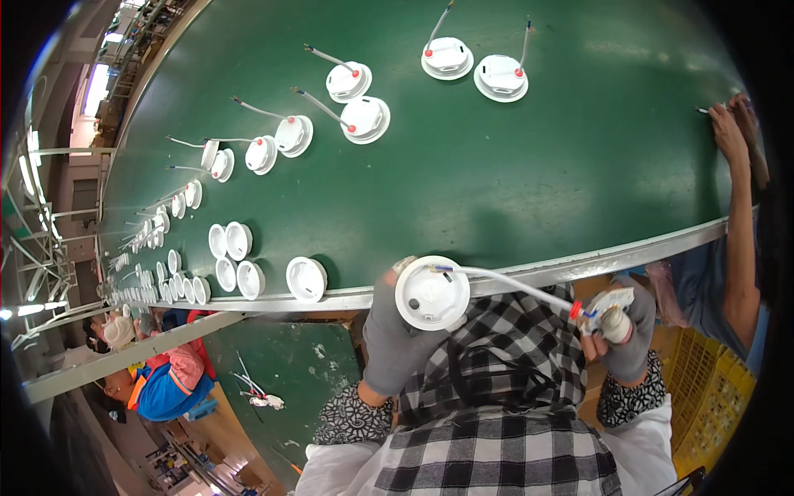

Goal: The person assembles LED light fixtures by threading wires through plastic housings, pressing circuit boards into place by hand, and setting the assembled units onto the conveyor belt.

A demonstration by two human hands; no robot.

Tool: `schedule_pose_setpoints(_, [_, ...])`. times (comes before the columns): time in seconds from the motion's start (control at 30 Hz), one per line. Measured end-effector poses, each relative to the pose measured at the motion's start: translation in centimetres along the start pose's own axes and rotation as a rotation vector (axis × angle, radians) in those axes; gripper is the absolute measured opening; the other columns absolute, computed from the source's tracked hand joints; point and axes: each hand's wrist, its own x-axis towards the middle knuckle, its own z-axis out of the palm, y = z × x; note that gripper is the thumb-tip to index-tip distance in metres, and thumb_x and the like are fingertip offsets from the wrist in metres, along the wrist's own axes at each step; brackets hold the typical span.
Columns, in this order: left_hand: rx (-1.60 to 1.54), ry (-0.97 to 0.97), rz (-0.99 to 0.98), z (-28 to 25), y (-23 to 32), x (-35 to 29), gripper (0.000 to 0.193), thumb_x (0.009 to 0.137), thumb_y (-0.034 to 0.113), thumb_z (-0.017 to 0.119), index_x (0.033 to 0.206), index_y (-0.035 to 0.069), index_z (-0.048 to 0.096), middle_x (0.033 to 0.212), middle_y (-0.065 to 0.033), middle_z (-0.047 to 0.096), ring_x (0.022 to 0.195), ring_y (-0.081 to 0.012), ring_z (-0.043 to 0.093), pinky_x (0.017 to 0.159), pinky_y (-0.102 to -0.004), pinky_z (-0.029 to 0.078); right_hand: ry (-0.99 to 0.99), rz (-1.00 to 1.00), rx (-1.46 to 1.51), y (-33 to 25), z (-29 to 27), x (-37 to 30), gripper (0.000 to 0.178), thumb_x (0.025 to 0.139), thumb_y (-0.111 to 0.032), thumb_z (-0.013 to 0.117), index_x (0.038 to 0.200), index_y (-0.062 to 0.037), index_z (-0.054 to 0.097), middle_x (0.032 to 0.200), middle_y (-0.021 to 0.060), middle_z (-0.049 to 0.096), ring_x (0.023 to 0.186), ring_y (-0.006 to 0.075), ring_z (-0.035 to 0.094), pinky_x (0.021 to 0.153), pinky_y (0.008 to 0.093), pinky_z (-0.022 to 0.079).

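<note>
My left hand (392, 331), in a grey glove, is closed on a round white plastic housing (432, 304) with its hollow side up, just over the table's near edge. A light grey cable (504, 285) lies with its bare-wire end over the housing and runs right to a red collar (576, 310). My right hand (624, 331), also gloved, is closed around that end, where thin wires meet a white part (610, 301). A pale, rounded piece (615, 325) shows by my right fingers; I cannot make out its kind.
Round white units with cables, such as this one (365, 120), stand along the green table (496, 165). Several white housings (307, 279) sit near its metal edge (645, 246). A co-worker's hands (729, 128) work at far right. A yellow crate (710, 397) stands lower right.
</note>
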Motion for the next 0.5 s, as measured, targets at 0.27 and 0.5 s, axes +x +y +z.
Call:
schedule_pose_setpoints(0.27, [0.063,0.077,-0.032,-0.2,-0.3,-0.5,0.082,0.061,0.023,0.087,0.127,0.004,0.043,0.116,-0.0128,0.058,0.103,-0.0233,0.062,0.085,-0.0330,0.051,-0.194,0.167,-0.219,0.3,0.9,0.5,0.023,0.088,-0.020,0.065,0.091,0.0025,0.066,0.066,0.0043,0.063,0.049,0.0081,0.057,0.043,0.0218,0.041])
schedule_pose_setpoints(0.5, [0.344,0.190,0.180,0.2,-1.1,-0.9,0.081,0.057,0.023,0.088,0.124,0.003,0.045,0.114,-0.0108,0.059,0.103,-0.0237,0.060,0.091,-0.0359,0.047,-0.278,0.000,-0.505,0.6,2.4,1.1,0.021,0.086,-0.023,0.065,0.089,-0.0018,0.068,0.058,0.0031,0.060,0.046,0.0096,0.055,0.044,0.0250,0.040])
